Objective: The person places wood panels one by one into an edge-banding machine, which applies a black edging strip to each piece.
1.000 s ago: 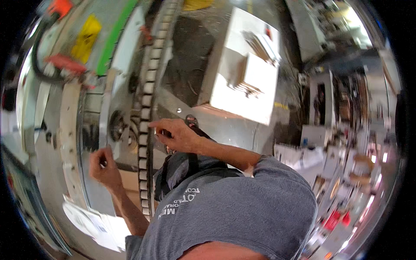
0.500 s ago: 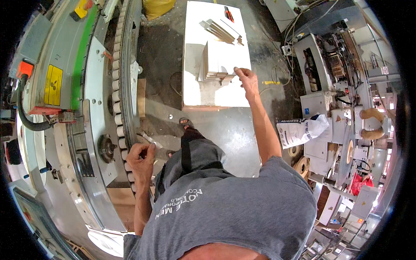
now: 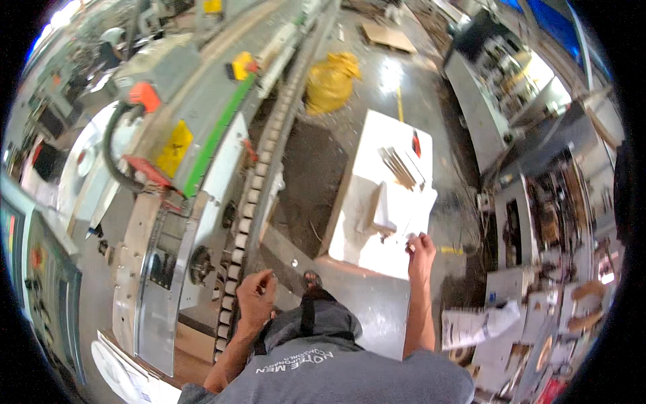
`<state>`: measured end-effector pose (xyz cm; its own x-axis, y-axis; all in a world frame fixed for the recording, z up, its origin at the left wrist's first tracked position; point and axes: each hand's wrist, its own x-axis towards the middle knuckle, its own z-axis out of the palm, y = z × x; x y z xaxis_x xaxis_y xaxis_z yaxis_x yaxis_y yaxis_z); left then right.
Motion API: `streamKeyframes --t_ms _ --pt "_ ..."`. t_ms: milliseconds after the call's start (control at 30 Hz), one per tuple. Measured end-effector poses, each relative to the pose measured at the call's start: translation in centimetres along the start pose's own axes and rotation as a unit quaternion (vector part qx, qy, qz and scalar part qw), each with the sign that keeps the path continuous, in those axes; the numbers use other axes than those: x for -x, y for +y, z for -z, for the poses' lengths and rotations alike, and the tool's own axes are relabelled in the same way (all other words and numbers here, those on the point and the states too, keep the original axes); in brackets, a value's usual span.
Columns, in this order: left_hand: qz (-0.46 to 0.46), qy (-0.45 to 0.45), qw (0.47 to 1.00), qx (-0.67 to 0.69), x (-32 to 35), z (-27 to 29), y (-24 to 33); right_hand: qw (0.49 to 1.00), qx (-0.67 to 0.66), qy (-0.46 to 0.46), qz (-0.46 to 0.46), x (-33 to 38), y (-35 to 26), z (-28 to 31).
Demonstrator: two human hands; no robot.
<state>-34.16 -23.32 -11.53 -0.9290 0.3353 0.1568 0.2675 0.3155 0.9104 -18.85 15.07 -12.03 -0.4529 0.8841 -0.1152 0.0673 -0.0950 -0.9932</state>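
My right hand (image 3: 421, 254) is over the near right part of a white-topped table (image 3: 356, 168), just beside a small stack of white panels (image 3: 384, 210). Its fingers are bent together; whatever may be in them is too blurred to make out. Close to the roller conveyor (image 3: 250, 214), my left hand (image 3: 256, 297) is raised with curled fingers, and their inside is hidden. Behind the stack lie several narrow white strips (image 3: 398, 167). A red and black cutter knife (image 3: 416, 143) rests near the table's far right edge.
Left of the conveyor stands a long machine with a green strip (image 3: 219, 141) and an orange plug (image 3: 145, 97). A yellow sack (image 3: 332, 83) sits on the floor beyond the table. Machinery (image 3: 552, 215) and a white bag (image 3: 479, 324) flank the right side.
The view has swung up and outward, so table and machines sit lower in it. My right hand has drawn from the stack's edge toward the near right. My left hand stays curled.
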Motion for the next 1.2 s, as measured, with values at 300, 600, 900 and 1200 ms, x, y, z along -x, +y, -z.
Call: streamKeyframes --t_ms 300,600,900,1200 --pt "-0.139 0.120 0.975 -0.123 -0.7 3.2 3.0 0.897 0.031 -0.431 0.097 19.1 1.9 -22.2" --pt "0.025 0.214 0.926 -0.311 1.1 16.5 -3.5 0.767 0.021 -0.638 0.058 27.0 3.3 -32.6" --pt "0.020 0.241 0.898 -0.368 -0.9 23.8 -10.4 0.744 0.004 -0.665 -0.063 30.1 4.3 -40.2" --pt "0.058 0.249 0.847 -0.467 -3.0 23.8 -10.4 0.743 -0.043 -0.662 -0.089 29.3 3.9 -47.1"
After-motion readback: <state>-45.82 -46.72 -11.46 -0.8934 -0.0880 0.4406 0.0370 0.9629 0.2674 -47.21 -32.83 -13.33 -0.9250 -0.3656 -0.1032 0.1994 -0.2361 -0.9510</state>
